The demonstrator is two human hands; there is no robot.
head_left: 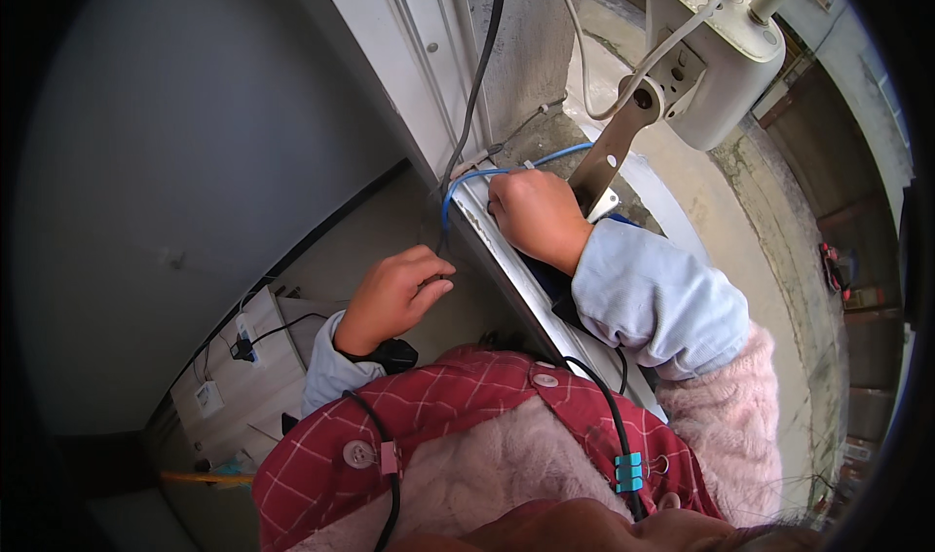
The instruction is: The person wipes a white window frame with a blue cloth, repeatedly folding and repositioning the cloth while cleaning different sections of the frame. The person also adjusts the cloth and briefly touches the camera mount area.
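My right hand (pixel 541 216) is bent into a loose fist over the white window sill (pixel 477 204), its fingertips hidden underneath. Just beyond its knuckles a blue cable (pixel 560 152) crosses the frame and curls down on the inner side. My left hand (pixel 394 294) is held lower, inside the room, thumb and fingers drawn together; whatever may be between them is too small to name. A dark cable (pixel 474 99) runs down the window frame and ends up near the left fingertips. Beside my right hand stands a metal bracket (pixel 612 152) bearing a white box-shaped device (pixel 726 60).
Outside, a white cable (pixel 584 55) loops from the device. A grey concrete wall (pixel 531 45) adjoins the white window frame (pixel 404 40). Indoors at lower left, a wooden board (pixel 243 386) carries a black plug (pixel 242 349) and a socket (pixel 208 398).
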